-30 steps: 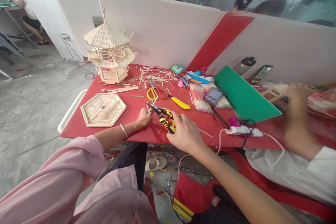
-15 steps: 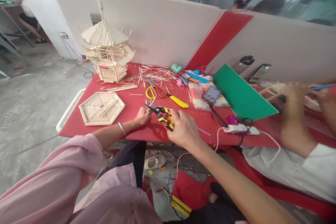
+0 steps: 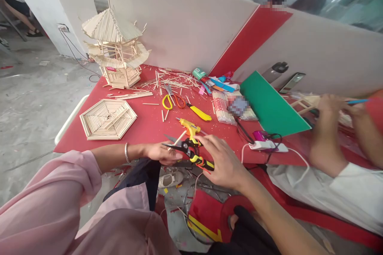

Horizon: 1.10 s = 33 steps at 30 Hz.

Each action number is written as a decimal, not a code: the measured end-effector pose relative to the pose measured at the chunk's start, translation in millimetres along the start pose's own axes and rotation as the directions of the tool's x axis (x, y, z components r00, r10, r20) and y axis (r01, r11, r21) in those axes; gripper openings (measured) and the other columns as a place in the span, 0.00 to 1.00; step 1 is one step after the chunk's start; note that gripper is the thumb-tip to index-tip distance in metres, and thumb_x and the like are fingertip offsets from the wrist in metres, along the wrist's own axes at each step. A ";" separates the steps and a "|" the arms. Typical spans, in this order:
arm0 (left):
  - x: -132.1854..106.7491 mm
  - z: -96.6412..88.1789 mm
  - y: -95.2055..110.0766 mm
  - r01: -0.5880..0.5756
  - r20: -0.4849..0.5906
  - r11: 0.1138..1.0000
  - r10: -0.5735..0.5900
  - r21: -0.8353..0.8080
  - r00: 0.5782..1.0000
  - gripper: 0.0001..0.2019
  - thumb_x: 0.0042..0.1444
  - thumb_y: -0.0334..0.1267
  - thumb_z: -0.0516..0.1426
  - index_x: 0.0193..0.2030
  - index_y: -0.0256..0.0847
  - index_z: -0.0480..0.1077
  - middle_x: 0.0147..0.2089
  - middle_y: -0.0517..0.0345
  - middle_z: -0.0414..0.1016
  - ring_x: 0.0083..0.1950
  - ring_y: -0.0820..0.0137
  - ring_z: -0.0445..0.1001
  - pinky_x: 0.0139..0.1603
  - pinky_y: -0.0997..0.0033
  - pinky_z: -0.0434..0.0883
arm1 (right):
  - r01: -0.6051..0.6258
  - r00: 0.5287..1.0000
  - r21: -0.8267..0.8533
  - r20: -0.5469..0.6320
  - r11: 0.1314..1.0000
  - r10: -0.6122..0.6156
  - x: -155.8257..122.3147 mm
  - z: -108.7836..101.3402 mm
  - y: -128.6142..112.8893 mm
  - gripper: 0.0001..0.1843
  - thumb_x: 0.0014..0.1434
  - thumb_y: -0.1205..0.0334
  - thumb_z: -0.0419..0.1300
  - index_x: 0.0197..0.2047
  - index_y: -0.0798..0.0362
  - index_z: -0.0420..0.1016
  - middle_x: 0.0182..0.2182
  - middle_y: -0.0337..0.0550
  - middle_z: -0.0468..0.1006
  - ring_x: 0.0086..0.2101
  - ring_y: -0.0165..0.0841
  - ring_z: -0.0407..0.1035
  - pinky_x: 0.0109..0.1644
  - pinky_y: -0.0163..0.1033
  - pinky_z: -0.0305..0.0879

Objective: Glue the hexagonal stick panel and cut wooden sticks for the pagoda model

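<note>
My left hand [image 3: 163, 152] pinches a short pale wooden stick [image 3: 180, 137] at the table's front edge. My right hand [image 3: 226, 163] is wrapped round the yellow-and-black handles of a pair of cutting shears [image 3: 191, 152]. The shears' blades are apart and point left, with the stick between or right beside them; I cannot tell if they touch it. Just behind lies a yellow glue gun [image 3: 191, 126]. To the left, a flat polygonal panel of sticks [image 3: 89, 127] rests on the table, with a few loose sticks on top.
A stick-built pagoda model [image 3: 115, 53] stands at the back left. Scissors [image 3: 168, 101], a yellow-handled cutter [image 3: 200, 112] and scattered sticks [image 3: 176, 81] lie mid-table. Bagged sticks [image 3: 221, 107], a green board [image 3: 272, 103] and a power strip [image 3: 267, 146] are rightward, beside a co-worker's hands [image 3: 332, 105].
Both hands have come down and nearer to me with the stick and shears. The glue gun behind them now shows. The camera view has shifted slightly.
</note>
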State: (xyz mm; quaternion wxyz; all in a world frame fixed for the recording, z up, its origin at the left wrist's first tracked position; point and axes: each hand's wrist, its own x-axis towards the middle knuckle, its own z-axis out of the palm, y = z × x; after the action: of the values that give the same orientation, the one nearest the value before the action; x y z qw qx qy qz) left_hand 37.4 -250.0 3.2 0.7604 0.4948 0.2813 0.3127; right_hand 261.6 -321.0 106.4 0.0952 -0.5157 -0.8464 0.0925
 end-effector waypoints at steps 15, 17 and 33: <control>-29.5 19.9 25.1 0.602 0.875 0.798 -0.295 0.005 0.384 0.35 0.49 0.63 0.59 0.10 0.42 0.44 0.12 0.64 0.37 0.13 0.77 0.40 0.15 0.70 0.37 | 0.032 0.982 0.296 0.167 0.955 -0.084 -5.8 1.7 3.8 0.46 0.48 0.69 0.59 0.70 0.49 0.55 0.59 0.53 0.68 0.59 0.45 0.65 0.63 0.51 0.65; -40.1 27.1 25.1 0.651 0.905 0.759 -0.267 -0.015 0.331 0.37 0.48 0.63 0.59 0.10 0.42 0.42 0.12 0.63 0.36 0.12 0.77 0.40 0.14 0.71 0.37 | 0.042 0.976 0.324 0.188 0.945 -0.108 -6.8 1.4 1.7 0.47 0.47 0.68 0.58 0.71 0.50 0.55 0.62 0.53 0.67 0.63 0.46 0.62 0.65 0.53 0.62; -68.6 15.0 43.6 0.641 0.768 0.749 -0.308 -0.169 0.562 0.35 0.52 0.59 0.58 0.11 0.40 0.43 0.12 0.65 0.33 0.12 0.78 0.36 0.14 0.76 0.35 | -0.123 0.958 0.408 0.286 0.905 0.001 -16.2 13.8 -12.0 0.48 0.48 0.69 0.56 0.73 0.52 0.54 0.70 0.53 0.60 0.70 0.48 0.49 0.70 0.59 0.53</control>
State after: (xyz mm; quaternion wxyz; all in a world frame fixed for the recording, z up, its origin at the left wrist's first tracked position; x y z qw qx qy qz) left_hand -4.5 -296.7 57.0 0.9528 0.2952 0.0222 -0.0675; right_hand 255.1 -341.7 95.1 0.0813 -0.4917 -0.7941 0.3479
